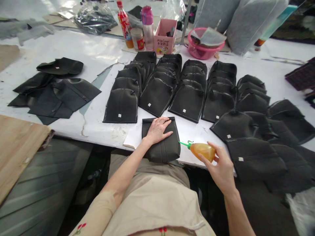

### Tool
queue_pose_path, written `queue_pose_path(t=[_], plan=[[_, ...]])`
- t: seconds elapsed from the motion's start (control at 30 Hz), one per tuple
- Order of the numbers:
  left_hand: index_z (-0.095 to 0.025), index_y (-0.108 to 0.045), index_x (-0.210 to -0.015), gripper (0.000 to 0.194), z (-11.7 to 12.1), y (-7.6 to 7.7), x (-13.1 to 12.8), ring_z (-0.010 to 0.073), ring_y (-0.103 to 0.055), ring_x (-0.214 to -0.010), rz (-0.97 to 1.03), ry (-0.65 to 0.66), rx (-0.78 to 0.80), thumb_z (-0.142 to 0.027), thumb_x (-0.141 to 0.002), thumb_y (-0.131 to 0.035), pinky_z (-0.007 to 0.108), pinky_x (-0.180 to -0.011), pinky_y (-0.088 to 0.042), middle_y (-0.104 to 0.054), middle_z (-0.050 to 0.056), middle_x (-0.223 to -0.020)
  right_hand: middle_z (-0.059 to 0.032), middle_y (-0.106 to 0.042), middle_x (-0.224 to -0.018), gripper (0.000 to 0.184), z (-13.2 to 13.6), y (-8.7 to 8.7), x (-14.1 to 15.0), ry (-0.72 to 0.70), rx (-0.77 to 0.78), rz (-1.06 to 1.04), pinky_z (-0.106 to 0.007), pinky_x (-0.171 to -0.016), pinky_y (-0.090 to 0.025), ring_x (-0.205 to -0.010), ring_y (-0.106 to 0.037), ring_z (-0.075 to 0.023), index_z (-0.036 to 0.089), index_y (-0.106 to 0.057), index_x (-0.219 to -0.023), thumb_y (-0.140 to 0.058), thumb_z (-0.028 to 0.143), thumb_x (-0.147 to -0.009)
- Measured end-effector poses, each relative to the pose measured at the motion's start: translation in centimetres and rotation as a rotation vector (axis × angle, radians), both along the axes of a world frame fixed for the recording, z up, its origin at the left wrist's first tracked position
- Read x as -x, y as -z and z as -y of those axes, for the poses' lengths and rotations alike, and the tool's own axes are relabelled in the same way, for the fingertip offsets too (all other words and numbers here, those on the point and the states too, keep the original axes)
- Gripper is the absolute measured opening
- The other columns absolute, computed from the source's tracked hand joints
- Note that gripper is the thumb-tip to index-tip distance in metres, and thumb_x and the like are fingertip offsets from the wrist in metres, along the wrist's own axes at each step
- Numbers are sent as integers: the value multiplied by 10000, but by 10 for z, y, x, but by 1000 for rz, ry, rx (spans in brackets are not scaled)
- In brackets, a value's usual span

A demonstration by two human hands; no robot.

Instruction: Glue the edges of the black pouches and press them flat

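A black leather-like pouch (165, 149) lies at the table's front edge, its lower end reaching over the edge toward my lap. My left hand (158, 130) rests flat on its upper part, fingers stretched out. In my right hand (220, 164) is a squeeze bottle (203, 151) of amber liquid with a thin green nozzle. The bottle lies sideways, nozzle pointing left, its tip at the pouch's right edge; I cannot tell whether it touches. Rows of similar black pouches (120, 105), several with small pale tags, lie just beyond.
More black pieces (59, 95) lie at left, and a pile of black pouches (256, 157) at right. Along the back stand a red-labelled drink bottle (125, 26), a purple-lidded bottle (147, 29), a pink box (164, 37) and a pink basket (203, 50). A wooden board (19, 150) is at left.
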State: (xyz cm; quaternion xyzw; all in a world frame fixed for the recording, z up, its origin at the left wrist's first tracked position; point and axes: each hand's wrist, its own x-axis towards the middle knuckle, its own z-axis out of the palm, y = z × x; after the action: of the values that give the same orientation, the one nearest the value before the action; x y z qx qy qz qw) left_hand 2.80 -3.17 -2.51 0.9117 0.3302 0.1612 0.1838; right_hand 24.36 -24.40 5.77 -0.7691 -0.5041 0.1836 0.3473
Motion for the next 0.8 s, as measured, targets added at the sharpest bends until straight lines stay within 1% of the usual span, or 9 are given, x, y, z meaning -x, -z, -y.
queue_pose_path(t=[0.3,0.4,0.47,0.57,0.63,0.7,0.77,0.8], plan=[[-203,-590,-1404,532,0,2,0,299,-498,-1362,-7,-8,7,-464,-944,-647,476,-1184,-347,-586,118,-1440,-100,-661,-1216,531,20,-1,1,18,34,-27,-428,-781,-622,-1051,-683,-304,259,-610,-1316,-725,564,-897],[-184,-605,-1385,523,0,1,-1,307,-506,-1352,-6,-8,-2,-459,-943,-652,476,-1173,-368,-588,136,-1425,-95,-660,-1215,516,24,-1,2,18,30,-28,-429,-798,-619,-1058,-684,-301,261,-610,-1315,-728,544,-901],[-154,-626,-1354,508,3,-4,-2,333,-493,-1364,-12,-27,-23,-429,-929,-678,491,-1167,-377,-587,169,-1408,-93,-658,-1214,504,26,-1,2,18,31,-31,-426,-803,-617,-1057,-683,-298,262,-611,-1312,-730,532,-903],[-155,-645,-1326,432,16,-18,-1,361,-452,-1405,-2,-34,-43,-306,-923,-682,528,-1172,-369,-571,189,-1419,-95,-657,-1217,501,27,0,3,23,36,-44,-422,-799,-616,-1056,-682,-295,262,-609,-1310,-731,527,-903],[-196,-663,-1298,380,30,-26,2,333,-480,-1385,37,47,10,-288,-930,-674,512,-1160,-392,-592,155,-1402,-99,-655,-1230,503,26,0,3,25,37,-57,-422,-805,-617,-1069,-680,-297,260,-608,-1311,-731,528,-903],[-227,-686,-1245,351,44,-31,7,298,-533,-1330,69,177,100,-360,-921,-704,476,-1134,-428,-630,118,-1344,-101,-655,-1236,507,27,1,2,24,37,-63,-417,-809,-618,-1075,-679,-296,258,-607,-1310,-733,529,-900],[-236,-698,-1205,381,55,-30,12,289,-554,-1304,55,278,161,-426,-880,-754,467,-1124,-442,-646,108,-1309,-99,-658,-1224,507,28,1,2,22,41,-60,-407,-795,-619,-1066,-681,-293,258,-609,-1306,-736,529,-896],[-236,-698,-1199,402,58,-27,14,294,-549,-1311,38,301,171,-434,-859,-777,473,-1129,-438,-642,110,-1315,-98,-660,-1219,506,29,1,1,20,45,-60,-403,-789,-620,-1063,-681,-293,258,-610,-1305,-736,528,-896]])
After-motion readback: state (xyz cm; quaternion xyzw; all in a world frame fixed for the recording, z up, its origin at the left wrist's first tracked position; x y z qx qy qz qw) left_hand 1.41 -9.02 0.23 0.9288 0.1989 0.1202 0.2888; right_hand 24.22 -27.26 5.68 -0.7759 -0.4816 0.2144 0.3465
